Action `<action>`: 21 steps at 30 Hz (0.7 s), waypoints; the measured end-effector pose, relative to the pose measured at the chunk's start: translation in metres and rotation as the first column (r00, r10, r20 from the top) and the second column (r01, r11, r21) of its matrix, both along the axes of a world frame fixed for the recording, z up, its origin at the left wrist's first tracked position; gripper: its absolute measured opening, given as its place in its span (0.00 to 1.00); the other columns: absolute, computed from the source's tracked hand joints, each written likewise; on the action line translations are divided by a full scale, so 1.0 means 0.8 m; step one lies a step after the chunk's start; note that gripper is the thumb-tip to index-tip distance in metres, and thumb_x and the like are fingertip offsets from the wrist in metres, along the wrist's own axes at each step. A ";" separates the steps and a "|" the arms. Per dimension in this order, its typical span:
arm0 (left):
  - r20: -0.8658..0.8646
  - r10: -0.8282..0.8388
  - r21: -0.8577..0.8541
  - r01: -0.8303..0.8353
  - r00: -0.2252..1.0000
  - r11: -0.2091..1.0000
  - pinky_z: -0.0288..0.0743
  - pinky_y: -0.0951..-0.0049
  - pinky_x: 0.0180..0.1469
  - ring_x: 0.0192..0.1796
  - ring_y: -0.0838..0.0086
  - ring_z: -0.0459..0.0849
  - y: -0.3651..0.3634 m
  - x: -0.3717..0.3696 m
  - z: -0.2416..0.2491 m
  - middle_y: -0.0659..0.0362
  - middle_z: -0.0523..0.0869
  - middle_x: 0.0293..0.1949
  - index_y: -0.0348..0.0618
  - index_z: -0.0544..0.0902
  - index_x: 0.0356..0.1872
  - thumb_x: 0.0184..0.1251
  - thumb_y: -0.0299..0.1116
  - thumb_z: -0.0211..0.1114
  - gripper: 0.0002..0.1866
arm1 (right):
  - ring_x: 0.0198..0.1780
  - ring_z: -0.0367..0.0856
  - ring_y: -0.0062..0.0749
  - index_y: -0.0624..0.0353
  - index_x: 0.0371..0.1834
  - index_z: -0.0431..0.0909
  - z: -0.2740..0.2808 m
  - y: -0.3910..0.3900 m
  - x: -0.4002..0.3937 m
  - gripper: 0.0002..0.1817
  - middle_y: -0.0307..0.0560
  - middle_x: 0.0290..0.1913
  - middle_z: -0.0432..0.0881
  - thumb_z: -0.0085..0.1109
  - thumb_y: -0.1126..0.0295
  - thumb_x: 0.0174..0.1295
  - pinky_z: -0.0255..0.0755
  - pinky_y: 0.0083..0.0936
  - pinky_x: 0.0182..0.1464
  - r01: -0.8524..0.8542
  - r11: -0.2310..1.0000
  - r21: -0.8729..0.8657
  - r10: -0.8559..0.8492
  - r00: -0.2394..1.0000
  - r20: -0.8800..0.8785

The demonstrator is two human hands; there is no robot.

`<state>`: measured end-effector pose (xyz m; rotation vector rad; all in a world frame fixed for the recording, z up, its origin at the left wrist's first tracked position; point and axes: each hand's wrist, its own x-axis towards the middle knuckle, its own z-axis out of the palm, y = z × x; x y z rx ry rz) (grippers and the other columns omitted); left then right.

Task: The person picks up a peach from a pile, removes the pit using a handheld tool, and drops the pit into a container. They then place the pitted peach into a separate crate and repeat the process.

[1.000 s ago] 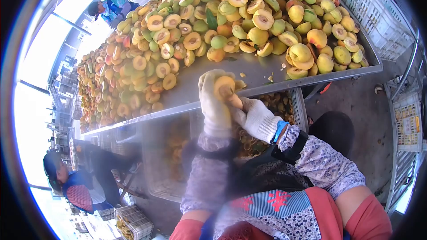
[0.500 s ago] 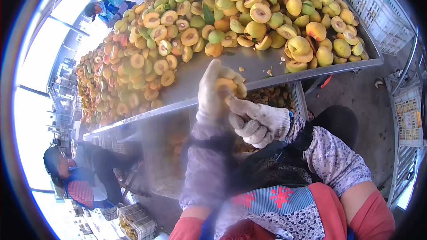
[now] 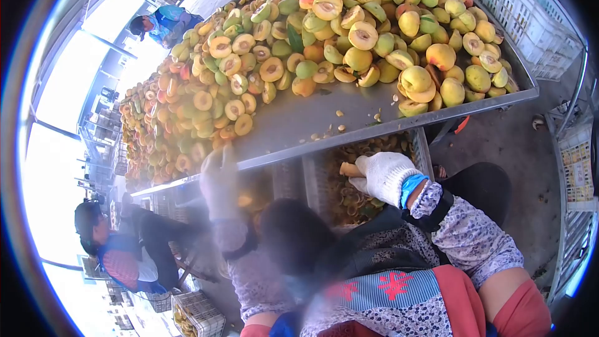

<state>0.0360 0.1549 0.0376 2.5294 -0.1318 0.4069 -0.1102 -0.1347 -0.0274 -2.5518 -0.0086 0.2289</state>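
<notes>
My right hand (image 3: pixel 388 178), in a whitish knit glove, is closed around a short brown tool (image 3: pixel 350 169) that looks like a wooden handle; the rest is hidden in the glove. Below that hand is a crate of fruit scraps (image 3: pixel 359 207). My left hand (image 3: pixel 219 181), gloved too, hangs by the table's front edge, its fingers smeared by motion. A blurred yellow patch, perhaps a peach half (image 3: pixel 245 200), shows just below it over another crate. Halved peaches (image 3: pixel 362 35) lie heaped on the metal table (image 3: pixel 299 115) in front of me.
White crates (image 3: pixel 521 15) are stacked at the right, with another crate (image 3: pixel 574 162) lower down. A seated person (image 3: pixel 121 246) is at the left, and another person (image 3: pixel 165 24) works at the far left of the heap. A crate (image 3: pixel 198 313) stands on the floor.
My hands have parted. My left hand moved left and down from above the table edge, and the peach half is no longer seen in it. My right hand moved slightly right with the tool.
</notes>
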 end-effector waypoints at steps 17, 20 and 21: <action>-0.460 -0.402 0.410 0.590 0.792 0.695 0.72 0.57 0.66 0.65 0.47 0.76 -0.238 0.088 -0.031 0.40 0.72 0.65 0.37 0.70 0.66 0.55 0.50 0.74 0.41 | 0.47 0.85 0.56 0.58 0.47 0.83 -0.016 0.011 0.007 0.21 0.58 0.44 0.87 0.53 0.51 0.67 0.78 0.47 0.51 -0.074 0.988 0.133 0.063 0.994 0.088; -0.439 -0.404 0.288 0.551 0.803 0.783 0.78 0.63 0.58 0.55 0.57 0.83 -0.226 0.070 -0.025 0.44 0.78 0.57 0.35 0.73 0.62 0.55 0.46 0.76 0.37 | 0.48 0.85 0.56 0.57 0.49 0.82 0.017 0.005 0.006 0.21 0.59 0.46 0.86 0.53 0.52 0.68 0.77 0.46 0.52 -0.036 0.988 0.151 0.030 0.999 0.040; -0.449 -0.398 0.144 0.505 0.800 0.851 0.81 0.67 0.53 0.51 0.62 0.85 -0.219 0.066 -0.026 0.47 0.81 0.53 0.35 0.73 0.61 0.55 0.45 0.76 0.36 | 0.50 0.84 0.56 0.56 0.50 0.82 0.017 0.002 0.008 0.20 0.60 0.48 0.85 0.52 0.51 0.69 0.76 0.45 0.53 -0.049 0.987 0.156 0.036 0.996 0.086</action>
